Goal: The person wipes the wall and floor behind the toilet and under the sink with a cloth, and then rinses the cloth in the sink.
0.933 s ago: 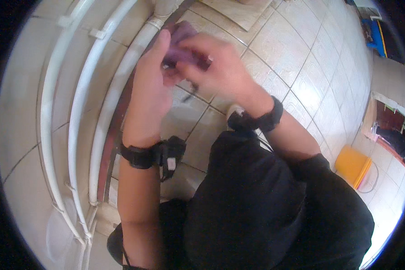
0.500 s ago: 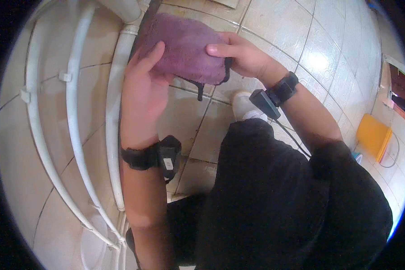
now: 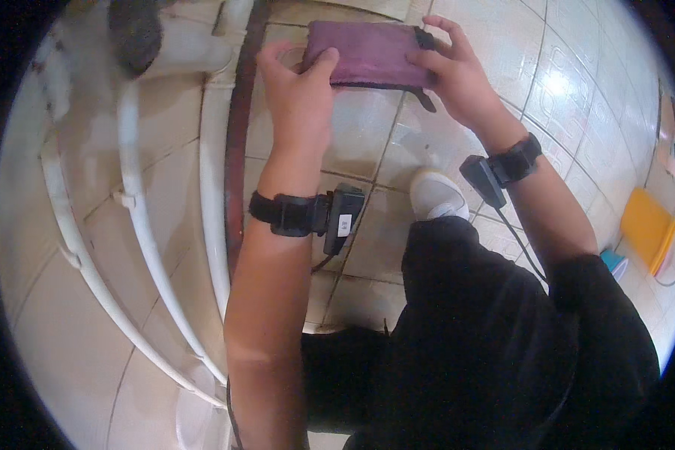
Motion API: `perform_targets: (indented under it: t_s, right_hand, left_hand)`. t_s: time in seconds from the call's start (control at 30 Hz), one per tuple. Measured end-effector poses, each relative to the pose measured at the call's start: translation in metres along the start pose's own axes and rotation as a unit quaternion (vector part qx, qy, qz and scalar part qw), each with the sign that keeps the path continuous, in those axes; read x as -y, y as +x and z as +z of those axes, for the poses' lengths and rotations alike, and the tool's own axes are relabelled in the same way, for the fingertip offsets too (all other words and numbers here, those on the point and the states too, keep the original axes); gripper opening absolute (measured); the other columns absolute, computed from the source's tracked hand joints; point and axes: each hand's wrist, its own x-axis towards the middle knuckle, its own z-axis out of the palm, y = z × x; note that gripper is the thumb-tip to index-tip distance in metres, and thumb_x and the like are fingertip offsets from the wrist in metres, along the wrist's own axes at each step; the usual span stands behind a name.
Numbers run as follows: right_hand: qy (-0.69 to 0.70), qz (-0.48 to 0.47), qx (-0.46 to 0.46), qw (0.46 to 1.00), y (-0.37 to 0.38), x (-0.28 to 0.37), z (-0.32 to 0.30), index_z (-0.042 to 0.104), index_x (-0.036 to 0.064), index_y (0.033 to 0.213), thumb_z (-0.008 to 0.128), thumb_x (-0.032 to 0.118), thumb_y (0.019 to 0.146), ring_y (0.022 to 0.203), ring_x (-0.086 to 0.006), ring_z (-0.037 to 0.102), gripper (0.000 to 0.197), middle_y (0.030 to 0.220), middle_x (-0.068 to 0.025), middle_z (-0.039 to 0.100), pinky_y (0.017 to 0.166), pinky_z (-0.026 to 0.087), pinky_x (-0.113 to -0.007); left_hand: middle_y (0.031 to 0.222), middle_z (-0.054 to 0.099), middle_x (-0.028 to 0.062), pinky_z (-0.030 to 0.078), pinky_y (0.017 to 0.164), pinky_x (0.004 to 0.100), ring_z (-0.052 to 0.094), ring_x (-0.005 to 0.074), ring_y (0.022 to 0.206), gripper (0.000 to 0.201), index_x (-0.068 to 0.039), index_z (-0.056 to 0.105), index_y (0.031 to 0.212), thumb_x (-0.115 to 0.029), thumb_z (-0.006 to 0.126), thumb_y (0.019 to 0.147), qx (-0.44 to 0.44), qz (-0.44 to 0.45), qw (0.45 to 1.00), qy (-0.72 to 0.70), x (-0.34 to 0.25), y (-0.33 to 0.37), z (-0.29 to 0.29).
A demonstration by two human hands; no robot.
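Observation:
A folded purple cloth with dark edging is stretched between my two hands, above the tiled floor. My left hand grips its left end, thumb on top and the other fingers partly hidden beneath. At the right end my right hand pinches the cloth with the thumb on top, while some fingers stick out past the edge. A short dark loop or strip dangles from the cloth's near right corner. Each wrist wears a black strap with a small black box.
White pipes run along the tiled wall on my left. A dark rounded object sits by the pipes at the upper left. My white shoe stands on the tiles. Right of me are a yellow container and a blue item.
My hands and the cloth have shifted right relative to the pipes. The cloth now looks flatter and narrower, and my right fingers have spread at its edge.

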Motion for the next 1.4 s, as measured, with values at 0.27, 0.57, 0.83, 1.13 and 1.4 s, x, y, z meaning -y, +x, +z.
perform_targets:
  t_s: [0.27, 0.57, 0.83, 1.13, 1.4]
  right_hand:
    - [-0.221, -0.263, 0.023, 0.939, 0.070, 0.010, -0.030, 0.059, 0.0097, 0.116, 0.073, 0.005, 0.082, 0.116, -0.0273, 0.055, 0.038, 0.138, -0.0176, 0.043, 0.096, 0.048, -0.038]
    - [-0.429, -0.412, 0.004, 0.804, 0.050, 0.003, 0.029, 0.061, -0.0038, 0.117, 0.066, 0.002, 0.072, 0.117, -0.0439, 0.051, 0.046, 0.127, -0.0263, 0.050, 0.099, 0.046, -0.043]
    - [-0.602, -0.285, 0.013, 0.746, 0.084, -0.036, 0.083, 0.075, 0.0077, 0.090, 0.058, 0.019, 0.084, 0.091, -0.0396, 0.066, 0.021, 0.097, -0.0203, 0.069, 0.083, 0.053, -0.050]
    - [-0.494, -0.322, 0.072, 0.804, 0.097, -0.032, 0.149, 0.072, 0.0092, 0.095, 0.057, 0.020, 0.086, 0.086, -0.0362, 0.070, 0.020, 0.089, -0.0169, 0.071, 0.078, 0.056, -0.050]
    - [-0.548, -0.250, 0.063, 0.796, 0.041, -0.028, 0.039, 0.070, 0.0045, 0.098, 0.063, 0.025, 0.085, 0.090, -0.0374, 0.066, 0.025, 0.100, -0.0177, 0.066, 0.081, 0.054, -0.047]
  left_hand:
    - [0.109, 0.065, 0.0127, 0.050, 0.088, 0.0368, 0.063, 0.0256, 0.098, 0.022, -0.007, 0.064, 0.114, -0.005, 0.057, 0.093, 0.067, 0.183, 0.948, 0.250, 0.009, 0.066, 0.054]
    - [0.121, 0.063, 0.0270, 0.045, 0.101, 0.0422, 0.058, 0.0340, 0.119, 0.038, 0.003, 0.065, 0.121, -0.015, 0.064, 0.088, 0.045, 0.382, 0.758, 0.527, 0.005, 0.071, 0.019]
    - [0.118, 0.065, 0.0211, 0.048, 0.095, 0.0421, 0.061, 0.0372, 0.110, 0.027, 0.003, 0.067, 0.112, -0.008, 0.055, 0.091, 0.086, 0.469, 0.683, 0.553, 0.001, 0.117, -0.009]
    - [0.110, 0.067, 0.0215, 0.051, 0.087, 0.0427, 0.065, 0.0371, 0.097, 0.026, 0.003, 0.067, 0.107, -0.004, 0.058, 0.084, 0.060, 0.403, 0.727, 0.553, -0.020, 0.144, -0.065]
    - [0.128, 0.060, 0.0244, 0.047, 0.103, 0.0411, 0.060, 0.0388, 0.115, 0.037, 0.009, 0.066, 0.114, 0.003, 0.059, 0.078, 0.062, 0.381, 0.771, 0.507, 0.027, 0.053, 0.007]
